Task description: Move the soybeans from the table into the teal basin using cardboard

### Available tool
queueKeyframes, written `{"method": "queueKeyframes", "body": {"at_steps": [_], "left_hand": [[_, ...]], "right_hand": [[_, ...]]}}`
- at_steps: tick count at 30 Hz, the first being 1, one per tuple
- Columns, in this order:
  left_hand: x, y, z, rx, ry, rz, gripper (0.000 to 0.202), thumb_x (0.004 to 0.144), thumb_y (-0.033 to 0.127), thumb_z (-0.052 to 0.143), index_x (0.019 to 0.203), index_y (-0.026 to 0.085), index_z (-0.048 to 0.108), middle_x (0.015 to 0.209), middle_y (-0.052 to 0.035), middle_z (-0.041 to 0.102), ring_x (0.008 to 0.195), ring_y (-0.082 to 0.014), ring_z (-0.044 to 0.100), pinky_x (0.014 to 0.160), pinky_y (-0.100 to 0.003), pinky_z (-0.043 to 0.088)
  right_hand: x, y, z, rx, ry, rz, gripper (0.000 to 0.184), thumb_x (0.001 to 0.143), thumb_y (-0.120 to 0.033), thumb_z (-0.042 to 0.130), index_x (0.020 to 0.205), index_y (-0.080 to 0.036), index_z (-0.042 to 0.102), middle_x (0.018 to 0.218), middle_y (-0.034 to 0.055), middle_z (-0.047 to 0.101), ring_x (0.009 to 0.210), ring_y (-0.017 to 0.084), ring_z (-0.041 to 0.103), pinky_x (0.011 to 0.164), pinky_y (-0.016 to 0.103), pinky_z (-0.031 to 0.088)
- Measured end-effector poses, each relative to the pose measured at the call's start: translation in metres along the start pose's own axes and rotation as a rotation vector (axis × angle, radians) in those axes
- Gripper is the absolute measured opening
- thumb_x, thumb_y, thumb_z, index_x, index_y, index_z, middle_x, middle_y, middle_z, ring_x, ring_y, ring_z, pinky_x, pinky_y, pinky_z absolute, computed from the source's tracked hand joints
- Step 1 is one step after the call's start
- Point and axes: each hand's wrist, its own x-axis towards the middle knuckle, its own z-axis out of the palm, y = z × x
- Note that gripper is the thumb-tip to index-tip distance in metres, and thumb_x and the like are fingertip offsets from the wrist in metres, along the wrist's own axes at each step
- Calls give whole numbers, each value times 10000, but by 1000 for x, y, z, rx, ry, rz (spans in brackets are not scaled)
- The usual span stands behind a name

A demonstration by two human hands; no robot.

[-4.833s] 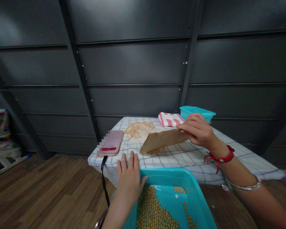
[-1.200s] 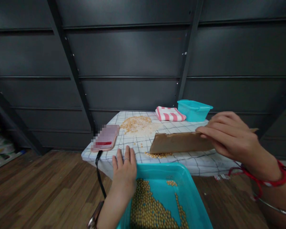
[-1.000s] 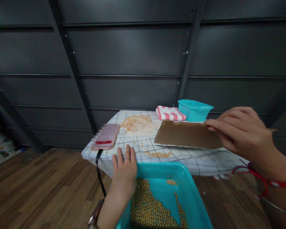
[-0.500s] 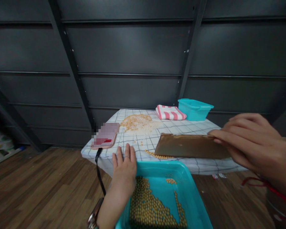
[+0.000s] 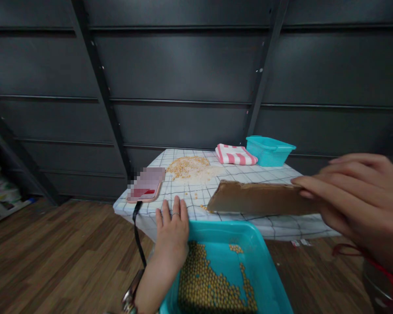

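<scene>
My right hand (image 5: 356,200) grips the right end of a brown cardboard strip (image 5: 258,198) and holds it on edge low over the checked tablecloth (image 5: 190,198), near the table's front edge. It hides most of a small line of yellow beans. My left hand (image 5: 172,229) rests with fingers flat on the table edge and on the far left corner of a teal tray (image 5: 265,270). The tray sits below the table edge and holds many yellow beans (image 5: 209,283).
A heap of yellow grains (image 5: 188,167) lies at the table's back. A pink phone (image 5: 146,189) with a black strap lies at the left corner. A pink striped cloth (image 5: 236,154) and a small teal tub (image 5: 270,150) stand at the back right. Dark wall panels rise behind.
My right hand lifted the cardboard, then brought it down and toward the front edge, over the small line of beans. My left hand has stayed on the tray corner.
</scene>
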Motion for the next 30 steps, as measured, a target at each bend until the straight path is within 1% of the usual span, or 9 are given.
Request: {"method": "queueKeyframes", "body": {"at_steps": [2,3,6,8,11,16,22,26,30], "left_hand": [[0,0,-1,3,-1,-1,704,687,-67,253,1374,90,252,1457,-130,268,1310,-367,231,1053,-529,280],[0,0,-1,0,3,-3,699,692,-65,248,1374,90,251,1458,-130,268,1310,-369,231,1052,-532,279],[0,0,2,-23,22,-4,691,696,-66,253,1370,89,261,1453,-149,273,1311,-368,232,1051,-545,274],[1,0,4,-36,30,-4,693,690,-70,267,1365,85,268,1450,-162,276,1312,-368,234,1052,-549,271],[1,-1,4,-43,26,-3,696,684,-72,275,1364,79,267,1449,-163,274,1309,-376,236,1050,-552,274],[0,-1,1,-47,38,-3,676,699,-72,261,1358,78,286,1442,-162,288,1305,-373,247,1049,-549,278],[0,-4,4,-51,29,5,686,695,-62,283,1364,88,276,1447,-165,282,1310,-374,238,1053,-555,267],[0,-6,7,-63,58,13,665,710,-49,303,1359,98,295,1436,-180,295,1307,-376,250,1041,-566,279],[-1,-6,5,-58,63,14,678,695,-62,298,1354,96,310,1430,-179,302,1301,-373,264,1039,-561,286]], "right_hand": [[3,2,12,-52,32,-101,192,783,-69,555,927,-198,551,676,24,616,642,167,505,670,366,413],[5,3,18,-62,48,-137,186,779,-62,551,910,-193,556,645,15,605,620,166,497,655,360,408],[9,4,34,-42,57,-143,156,779,-64,537,852,-196,577,623,2,602,619,161,511,655,340,402],[9,4,40,-26,62,-136,139,791,-83,526,830,-203,583,624,-3,606,622,156,515,662,331,407],[9,2,39,-11,56,-143,152,800,-80,505,843,-210,574,636,-6,615,617,151,514,665,328,419],[4,0,33,69,56,-153,205,774,-34,505,911,-177,558,665,19,620,632,161,530,663,348,437],[0,-1,25,130,46,-74,258,772,-49,529,932,-249,557,718,-14,606,651,158,523,694,352,432],[0,2,23,95,61,-98,282,762,-21,538,970,-212,550,711,10,592,666,169,506,687,361,416],[4,6,28,10,71,-126,238,756,-29,557,940,-180,561,703,31,606,655,177,501,668,363,403]]}}
